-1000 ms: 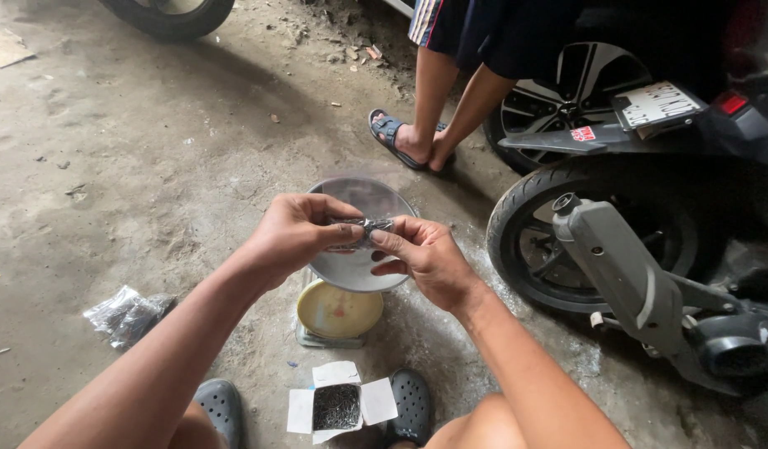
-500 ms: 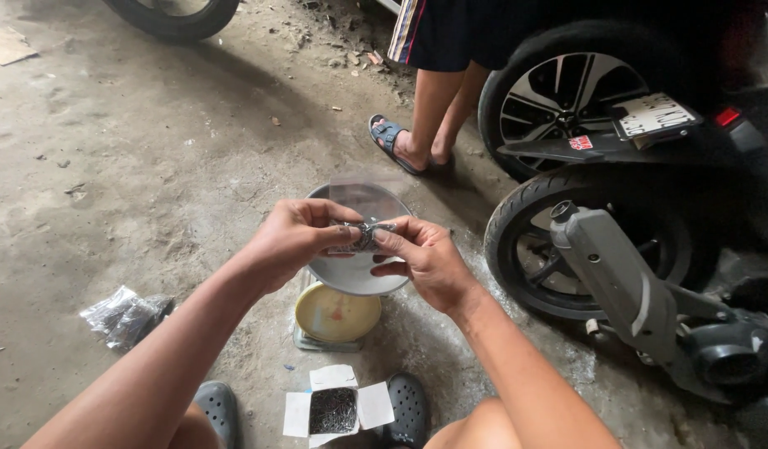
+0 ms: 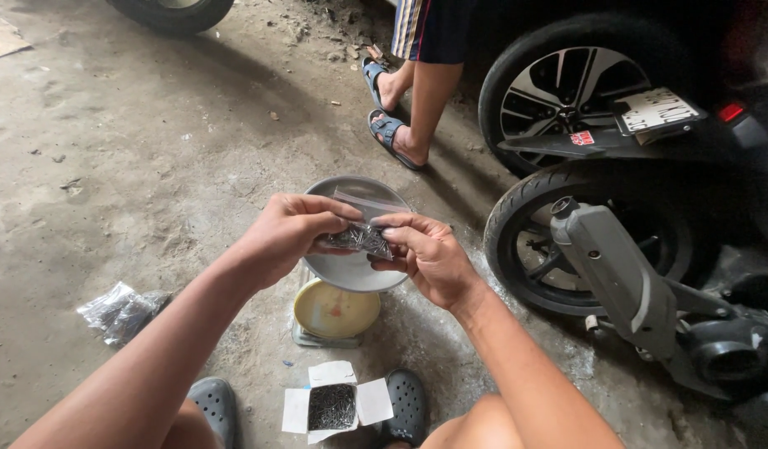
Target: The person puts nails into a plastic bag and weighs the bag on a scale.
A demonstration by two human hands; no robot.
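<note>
Clear plastic bag of small dark nails [image 3: 360,239] pinched by left hand [image 3: 286,235] and right hand [image 3: 423,254] fingers over empty round metal scale pan [image 3: 355,270]; nothing weighed yet.

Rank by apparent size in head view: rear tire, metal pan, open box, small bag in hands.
1. rear tire
2. metal pan
3. open box, nearer the camera, so the gap to the pan is unsure
4. small bag
</note>
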